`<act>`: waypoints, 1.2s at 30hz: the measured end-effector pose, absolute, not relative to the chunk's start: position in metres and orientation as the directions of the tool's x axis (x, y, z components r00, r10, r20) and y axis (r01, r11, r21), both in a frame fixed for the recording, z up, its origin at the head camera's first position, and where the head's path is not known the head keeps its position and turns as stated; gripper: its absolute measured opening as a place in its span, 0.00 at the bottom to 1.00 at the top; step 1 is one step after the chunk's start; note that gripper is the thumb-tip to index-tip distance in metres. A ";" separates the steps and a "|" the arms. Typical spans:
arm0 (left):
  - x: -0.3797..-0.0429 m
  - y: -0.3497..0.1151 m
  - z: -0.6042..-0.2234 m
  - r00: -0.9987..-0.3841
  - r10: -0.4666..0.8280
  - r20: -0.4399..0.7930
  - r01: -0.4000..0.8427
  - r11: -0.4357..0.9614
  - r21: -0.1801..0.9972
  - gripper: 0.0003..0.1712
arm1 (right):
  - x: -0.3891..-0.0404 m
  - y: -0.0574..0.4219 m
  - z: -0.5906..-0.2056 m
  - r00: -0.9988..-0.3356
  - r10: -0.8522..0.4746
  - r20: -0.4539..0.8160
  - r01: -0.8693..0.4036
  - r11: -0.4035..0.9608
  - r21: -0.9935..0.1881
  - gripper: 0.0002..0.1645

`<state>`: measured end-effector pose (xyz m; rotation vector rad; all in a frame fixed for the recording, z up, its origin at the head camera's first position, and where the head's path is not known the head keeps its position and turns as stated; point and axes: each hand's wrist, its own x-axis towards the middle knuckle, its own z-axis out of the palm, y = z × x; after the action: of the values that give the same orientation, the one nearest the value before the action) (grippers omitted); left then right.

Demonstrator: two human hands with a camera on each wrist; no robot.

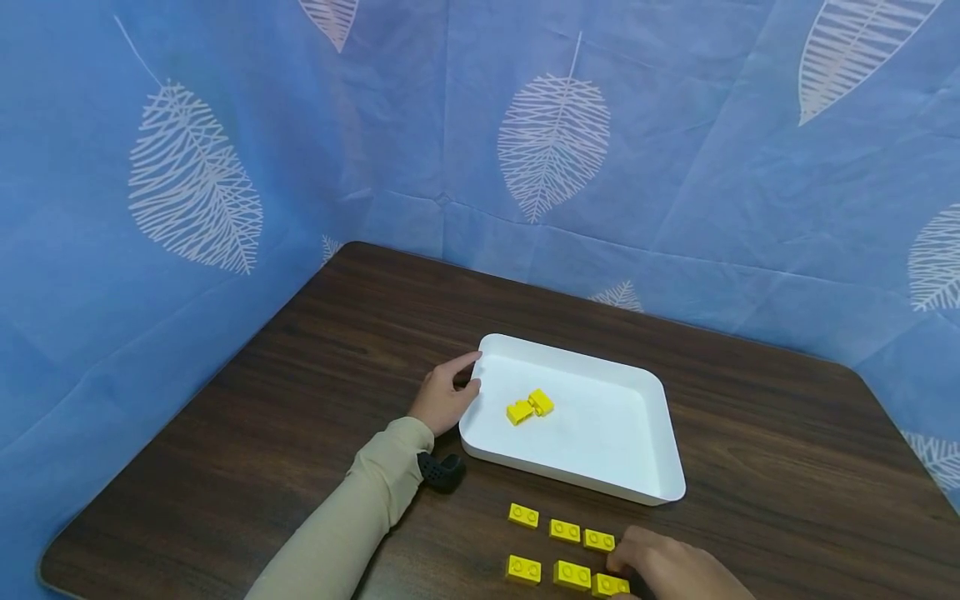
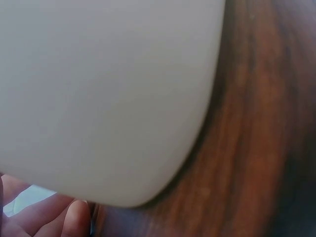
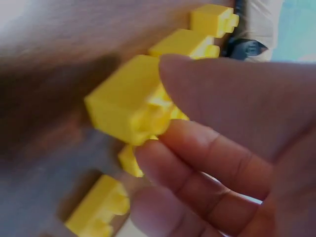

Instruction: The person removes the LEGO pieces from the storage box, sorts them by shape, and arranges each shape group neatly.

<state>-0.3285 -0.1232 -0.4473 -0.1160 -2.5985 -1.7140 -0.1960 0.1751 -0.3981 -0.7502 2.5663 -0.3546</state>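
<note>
My right hand (image 1: 667, 567) is at the front of the table, its thumb and fingers pinching a yellow toy building brick (image 1: 610, 585) at the right end of the nearer row. In the right wrist view, the thumb overlaps that brick (image 3: 123, 94) and the fingertips are at its studded side. My left hand (image 1: 442, 396) touches the left wall of a white tray (image 1: 663, 442), thumb and index finger extended and spread apart. Up close in the left wrist view, the tray wall (image 2: 108, 98) hides part of that hand. Two yellow bricks (image 1: 541, 402) lie together inside the tray.
Several more yellow bricks (image 1: 523, 569) lie studs up in two rows on the dark wooden table (image 1: 300, 383), in front of the tray. A black wrist device (image 1: 441, 472) sits at the left cuff. Behind the table hangs a blue leaf-patterned cloth (image 1: 420, 125).
</note>
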 end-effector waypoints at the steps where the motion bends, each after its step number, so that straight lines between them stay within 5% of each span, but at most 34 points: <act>1: -0.328 -0.123 -0.447 -0.997 0.048 0.063 0.077 0.392 0.917 0.26 | -0.196 0.174 -0.395 -0.759 -0.557 -0.338 -0.442 0.821 -0.362 0.23; 9: -0.328 -0.124 -0.446 -0.997 0.054 0.061 0.077 0.392 0.917 0.26 | -0.205 0.173 -0.370 -0.785 -0.561 -0.264 -0.461 0.813 -0.356 0.15; 17: -0.328 -0.125 -0.447 -0.996 0.059 0.073 0.090 0.396 0.914 0.26 | -0.229 0.170 -0.352 -0.745 -0.667 -0.010 -0.605 0.681 -0.413 0.09; 28: -0.327 -0.127 -0.447 -0.998 0.044 0.052 0.066 0.390 0.919 0.26 | -0.285 0.138 -0.333 -0.802 -0.592 -0.080 -0.553 0.787 -0.273 0.11; 36: -0.328 -0.124 -0.447 -0.998 0.051 0.049 0.065 0.380 0.923 0.26 | -0.323 0.116 -0.344 -0.781 -0.606 -0.148 -0.566 0.788 -0.240 0.12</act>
<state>-0.3278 -0.1241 -0.4467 -0.1084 -2.5994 -1.7384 -0.3226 0.1156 -0.3438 -0.9178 2.7618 -0.2696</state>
